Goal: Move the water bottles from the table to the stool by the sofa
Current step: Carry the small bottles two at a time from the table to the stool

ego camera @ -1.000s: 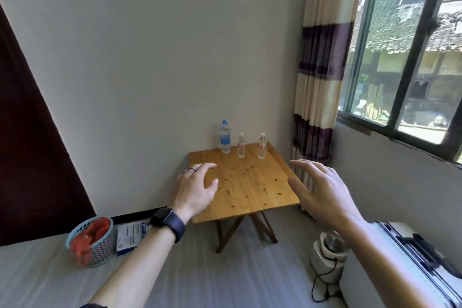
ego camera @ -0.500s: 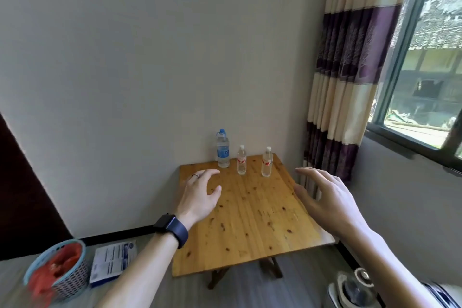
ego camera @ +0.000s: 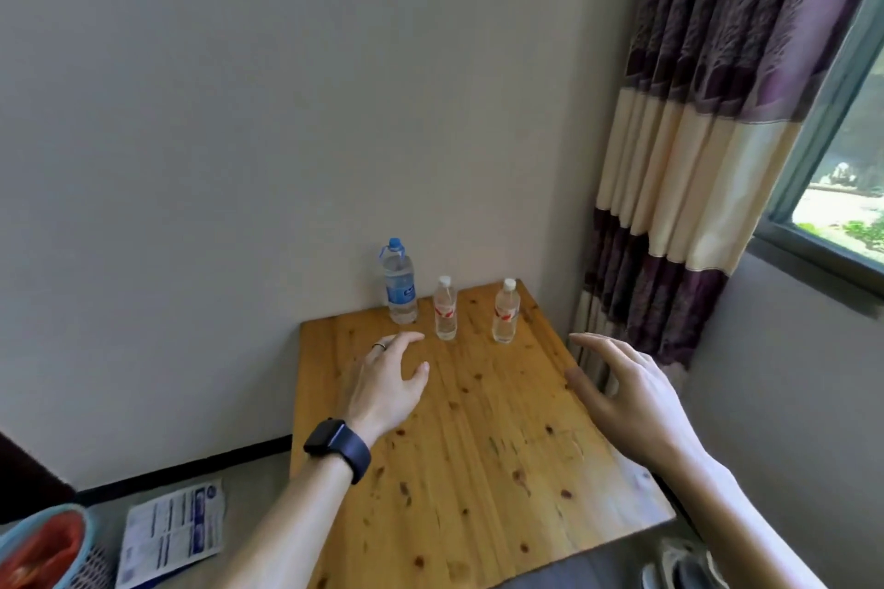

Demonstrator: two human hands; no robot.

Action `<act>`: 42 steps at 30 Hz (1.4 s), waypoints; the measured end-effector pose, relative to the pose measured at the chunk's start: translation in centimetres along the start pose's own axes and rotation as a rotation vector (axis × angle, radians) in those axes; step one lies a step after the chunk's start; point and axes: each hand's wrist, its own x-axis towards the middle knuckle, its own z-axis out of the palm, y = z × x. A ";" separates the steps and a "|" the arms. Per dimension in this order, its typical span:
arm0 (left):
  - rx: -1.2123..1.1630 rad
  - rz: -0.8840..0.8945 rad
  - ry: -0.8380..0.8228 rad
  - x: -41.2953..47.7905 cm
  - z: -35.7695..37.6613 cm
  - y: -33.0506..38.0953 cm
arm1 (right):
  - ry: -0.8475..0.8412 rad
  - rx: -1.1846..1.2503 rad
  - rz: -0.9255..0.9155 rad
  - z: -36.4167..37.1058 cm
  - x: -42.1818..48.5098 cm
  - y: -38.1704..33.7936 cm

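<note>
Three water bottles stand upright in a row at the far edge of the wooden table (ego camera: pixel 478 469), close to the wall. The tallest bottle (ego camera: pixel 399 285) has a blue cap and blue label. Two small clear bottles with red labels stand to its right: the middle bottle (ego camera: pixel 445 311) and the right bottle (ego camera: pixel 506 313). My left hand (ego camera: pixel 390 385) hovers over the table just short of the tall and middle bottles, fingers apart, holding nothing. My right hand (ego camera: pixel 622 392) hovers open near the table's right edge, below the right bottle. No stool or sofa is in view.
A striped purple and cream curtain (ego camera: pixel 693 158) hangs right of the table beside a window (ego camera: pixel 842 187). On the floor at the left lie a printed packet (ego camera: pixel 172 531) and a blue basket (ego camera: pixel 43 550) with red contents. A white object (ego camera: pixel 679 564) sits at the lower right.
The view has come much closer to the table and tilted down. Both hands have reached forward toward the bottles, still holding nothing. The bottles have not moved.
</note>
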 end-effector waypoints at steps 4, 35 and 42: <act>0.004 -0.052 -0.050 5.9 3.5 -2.5 | -0.084 0.009 0.031 4.8 6.0 3.5; 0.555 -0.325 -0.345 42.2 26.7 -14.5 | -0.479 0.202 0.353 32.5 43.6 21.1; 0.568 -0.364 -0.314 37.5 25.5 -13.9 | -0.495 0.162 0.416 32.0 43.0 20.4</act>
